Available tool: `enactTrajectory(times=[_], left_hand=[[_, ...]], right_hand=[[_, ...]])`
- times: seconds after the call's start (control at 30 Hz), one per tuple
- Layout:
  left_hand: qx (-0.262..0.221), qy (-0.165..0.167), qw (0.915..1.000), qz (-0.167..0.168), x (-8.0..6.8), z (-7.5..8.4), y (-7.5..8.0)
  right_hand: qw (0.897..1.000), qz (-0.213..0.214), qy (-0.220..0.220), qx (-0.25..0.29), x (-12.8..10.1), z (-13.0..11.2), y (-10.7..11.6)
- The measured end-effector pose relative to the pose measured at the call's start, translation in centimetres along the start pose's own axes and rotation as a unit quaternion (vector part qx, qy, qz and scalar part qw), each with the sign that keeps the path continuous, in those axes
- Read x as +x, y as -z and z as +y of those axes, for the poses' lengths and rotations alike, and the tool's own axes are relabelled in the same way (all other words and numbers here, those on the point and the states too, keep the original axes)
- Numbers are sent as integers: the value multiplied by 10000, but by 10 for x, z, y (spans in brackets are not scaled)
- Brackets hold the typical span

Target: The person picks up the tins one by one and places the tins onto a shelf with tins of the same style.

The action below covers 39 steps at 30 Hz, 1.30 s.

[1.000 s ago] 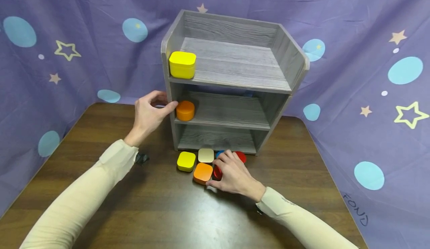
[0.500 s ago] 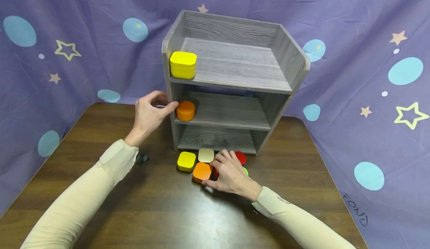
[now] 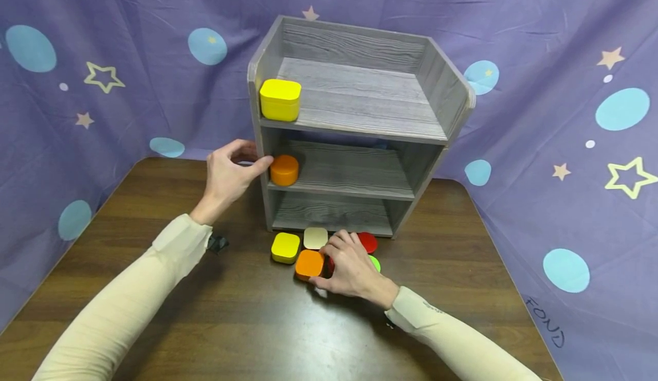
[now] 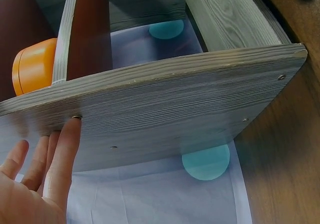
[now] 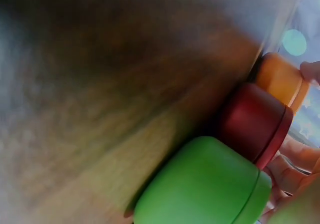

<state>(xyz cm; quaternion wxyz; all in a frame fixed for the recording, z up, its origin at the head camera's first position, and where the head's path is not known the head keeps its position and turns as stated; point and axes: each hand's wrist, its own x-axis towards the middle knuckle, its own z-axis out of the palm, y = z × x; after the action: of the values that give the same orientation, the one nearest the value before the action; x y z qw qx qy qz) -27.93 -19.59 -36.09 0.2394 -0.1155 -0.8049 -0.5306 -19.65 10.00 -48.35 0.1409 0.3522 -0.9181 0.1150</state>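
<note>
Dark red round container [image 3: 329, 265]: low, lidded, glossy; it stands upright on the table, mostly covered from above by the right hand [image 3: 352, 268], whose curled fingers close round it. In the right wrist view its lid rim shows as a lighter red band [image 5: 252, 124].

Orange square container [image 3: 309, 264]: rounded corners; flat on the table, touching the dark red one on its left side.

Green container [image 3: 376, 263]: rounded and lidded; just beside the dark red one on the opposite side.

Grey wooden shelf unit [image 3: 354, 124]: three tiers, upright on the table. The left hand [image 3: 228, 176] grips its left side panel, thumb at the front edge.
</note>
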Motion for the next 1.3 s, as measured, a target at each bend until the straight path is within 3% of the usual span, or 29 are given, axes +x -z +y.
enactTrajectory(times=[0.33,0.7,1.07,1.3], left_hand=[[-8,2,10000,-33,1,-1,0],[45,61,10000,-61,1,0,1],[66,56,9999,-112,0,0,2],[101,54,9999,-79,1,0,1]], right_hand=[[9919,85,-366,1214,-3,-2,11],[9542,175,-575,2932,0,-6,34],[9491,917,-204,3005,17,-3,82],[9506,1104,19,2902,32,5,117]])
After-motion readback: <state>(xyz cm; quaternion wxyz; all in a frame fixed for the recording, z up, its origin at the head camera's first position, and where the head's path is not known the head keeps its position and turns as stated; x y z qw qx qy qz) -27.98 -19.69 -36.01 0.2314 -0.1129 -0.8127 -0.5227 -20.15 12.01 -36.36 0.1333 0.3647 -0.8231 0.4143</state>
